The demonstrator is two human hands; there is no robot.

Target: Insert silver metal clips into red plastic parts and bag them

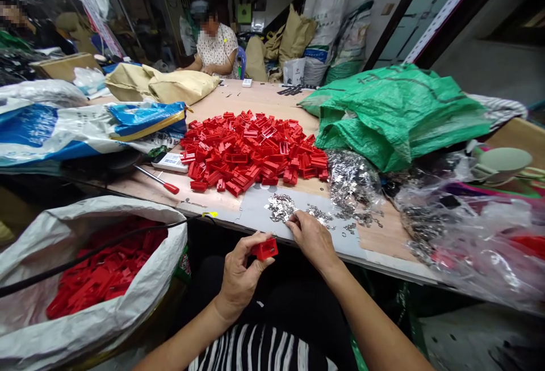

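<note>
My left hand grips a small red plastic housing between thumb and fingers, just in front of the table edge. Its hollow open side faces me, and a bit of metal shows inside. My right hand rests at the grey mat, fingertips pinched beside a small heap of shiny metal pieces. Whatever lies between those fingertips is too small to make out. Beyond both hands spreads a large pile of red plastic housings.
At the left, an open white sack holds more red parts, with a black cable across it. A red-handled screwdriver lies near the edge. To the right are a plastic bag of metal pieces and a green sack. A person sits opposite.
</note>
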